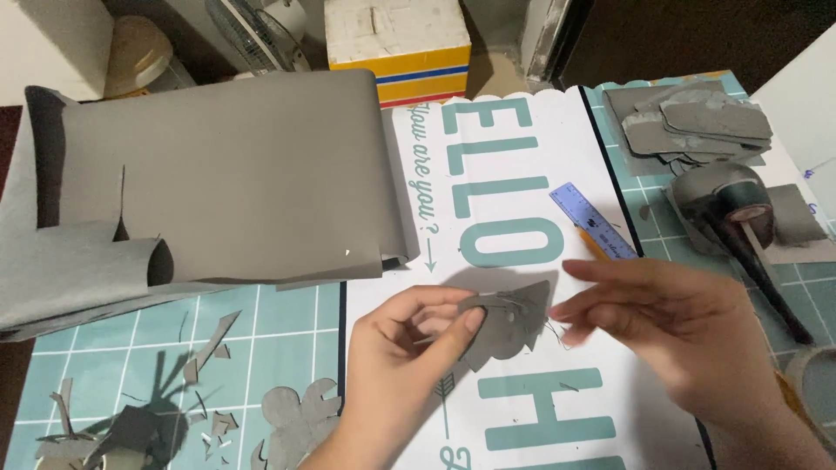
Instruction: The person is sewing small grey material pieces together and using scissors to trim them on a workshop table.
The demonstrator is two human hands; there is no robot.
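My left hand [409, 348] pinches a small grey cut-out piece of fabric [509, 326] between thumb and fingers, just above a white mat with teal lettering [505, 174]. My right hand [670, 318] is at the piece's right edge, fingertips close together near a thin thread [557, 335] that trails from it. Whether those fingers grip the thread or a needle is too blurred to tell.
A large sheet of grey fabric [235, 174] lies curled at the left. Grey scraps [209, 348] litter the teal cutting mat [279, 331]. A purple ruler [592, 219] and a pencil [594, 244] lie on the white mat. Stacked grey pieces [697, 122] and a dark tool [740, 218] are at the right.
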